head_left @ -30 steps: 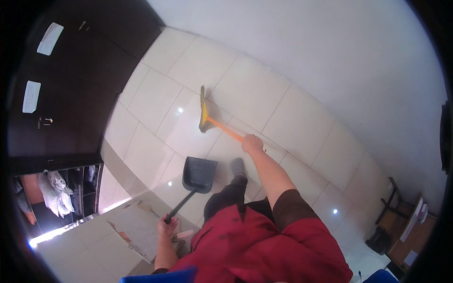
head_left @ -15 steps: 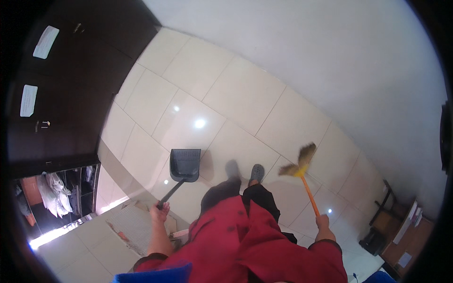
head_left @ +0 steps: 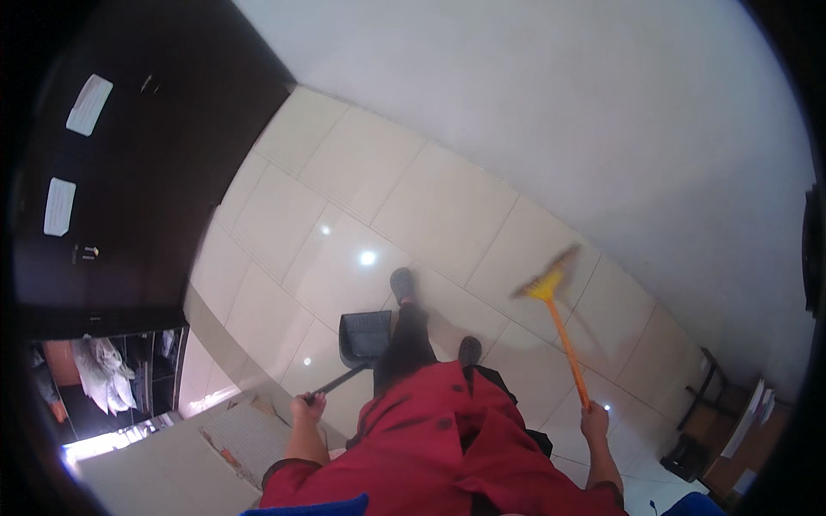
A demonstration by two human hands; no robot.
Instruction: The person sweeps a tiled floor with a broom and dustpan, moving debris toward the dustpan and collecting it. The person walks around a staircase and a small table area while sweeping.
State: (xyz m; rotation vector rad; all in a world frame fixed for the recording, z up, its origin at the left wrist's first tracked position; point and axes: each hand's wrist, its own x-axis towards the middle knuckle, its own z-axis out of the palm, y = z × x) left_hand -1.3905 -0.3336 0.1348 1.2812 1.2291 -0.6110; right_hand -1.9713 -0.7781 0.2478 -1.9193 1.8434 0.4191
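The right hand (head_left: 594,421) was closed around the orange stick of a yellow-headed broom (head_left: 548,286), and the left hand (head_left: 307,408) was wrapped around the handle of a black long-handled dustpan (head_left: 366,338). The broom's head lay out to the person's right, near the edge of the tiled floor (head_left: 447,206) along the pale wall (head_left: 585,103); its bristles were blurred, so whether they touched the tiles could not be told. A second earlier that head had been ahead of the person, nearer the dark cupboard doors (head_left: 146,258); since the last view it had shifted closer to the wall. The left clog (head_left: 402,284) had stepped forward, with the right clog (head_left: 469,351) behind it, and the dustpan now sat just beside the left trouser leg (head_left: 406,344). Broom and dustpan were thus well apart, the legs between them, and nothing was seen passing into the pan. Its contact with the floor was unclear.
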